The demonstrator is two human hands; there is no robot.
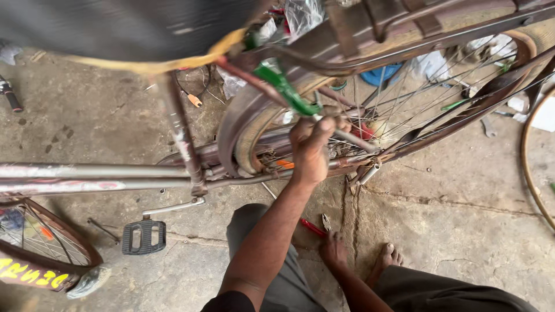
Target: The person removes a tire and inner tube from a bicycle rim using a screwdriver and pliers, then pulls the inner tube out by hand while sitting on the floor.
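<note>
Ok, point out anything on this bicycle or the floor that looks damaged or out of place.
The bicycle frame is rusty with flaking paint. Red-handled pliers lie loose on the cracked concrete floor beside the right hand. Scraps of litter sit behind the rear wheel, where the left hand grips.

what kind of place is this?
Likely a roadside bicycle repair spot: an old bicycle on a cracked concrete floor, red-handled pliers on the ground, a spare rim at the right edge.

A dark frame label [29, 273] with yellow lettering sits at the lower left. Crumpled clear plastic wrap [302, 14] lies at top centre. A faded red-and-white frame sticker [75, 186] shows at left.
</note>
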